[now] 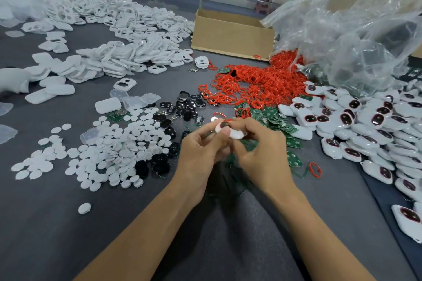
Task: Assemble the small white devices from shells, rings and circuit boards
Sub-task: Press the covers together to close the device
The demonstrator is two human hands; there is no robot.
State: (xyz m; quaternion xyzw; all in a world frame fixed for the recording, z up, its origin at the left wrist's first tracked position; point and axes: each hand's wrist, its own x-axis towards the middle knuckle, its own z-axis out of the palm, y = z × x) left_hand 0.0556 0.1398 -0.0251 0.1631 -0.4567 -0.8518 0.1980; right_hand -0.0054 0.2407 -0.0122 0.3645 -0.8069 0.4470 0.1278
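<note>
Head view, looking down onto a grey table [68, 223]. At centre, raised just above the tabletop: left hand [201, 146] and right hand [258, 146], fingertips of both pinched onto one white shell [236, 135], clamped from either end. Set in the shell's upper face, a dark oval window edged in red, so probably mid-step on seating a ring, though blurred by motion and hard to confirm. Judged next: pressing the parts fully flush, then laying the piece with the finished devices [365, 125] heaped to the right. Just beyond the hands, scattered green circuit boards [269, 116]. Behind those, a tangled heap of red rings [258, 84] beside a clear plastic bag [354, 25]. To the left, loose white discs [109, 150] and black inserts [189, 105]. Farther back, a wide drift of empty shells [127, 36] and a cardboard box [230, 34]. No obstacle seen between hands and supplies, but boards lying directly beneath them, easy to snag or scatter on the next reach. One stray ring [315, 170] on the table just right of the right wrist.
</note>
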